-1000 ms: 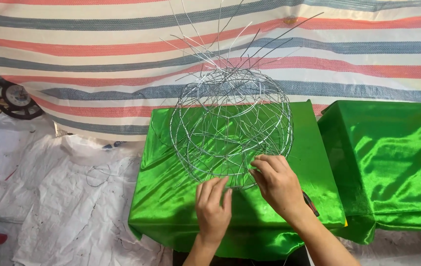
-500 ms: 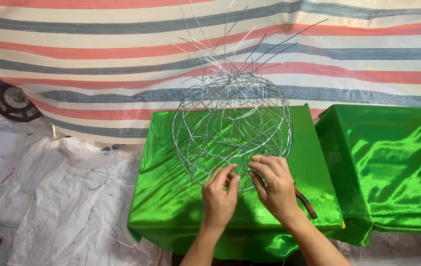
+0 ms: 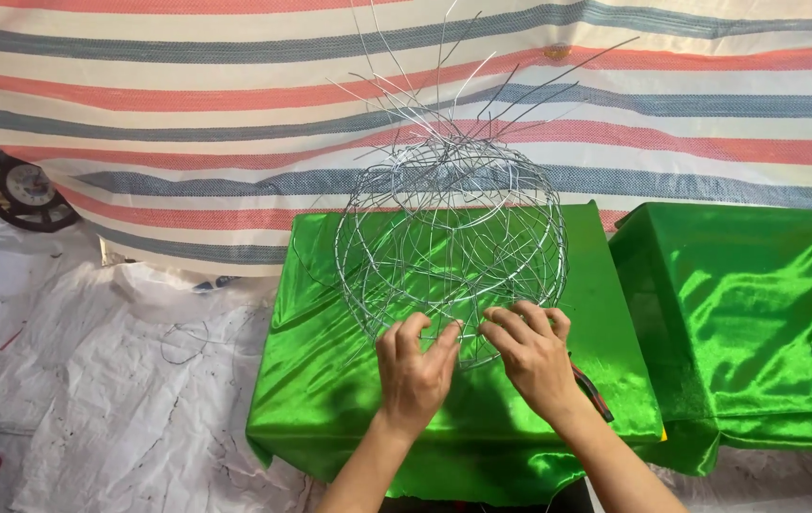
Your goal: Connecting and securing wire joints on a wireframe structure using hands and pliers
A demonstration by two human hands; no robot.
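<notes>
Wire sphere (image 3: 451,247), a silver openwork ball with loose strands bristling from its top, stands on the green satin-covered surface (image 3: 330,380), just ahead of both hands. Left hand (image 3: 414,372) and right hand (image 3: 531,359) meet at its near lower rim, fingers curled onto the wires, apparently pinching strands; a red-handled tool (image 3: 594,391) lies beside the right wrist.

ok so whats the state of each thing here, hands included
round silver wire-mesh ball: on the green satin-covered box, loose wire ends sticking up
left hand: fingers curled on the ball's lower edge
right hand: fingers pinching the lower wires
red-handled pliers: lying on the box, partly hidden
</notes>
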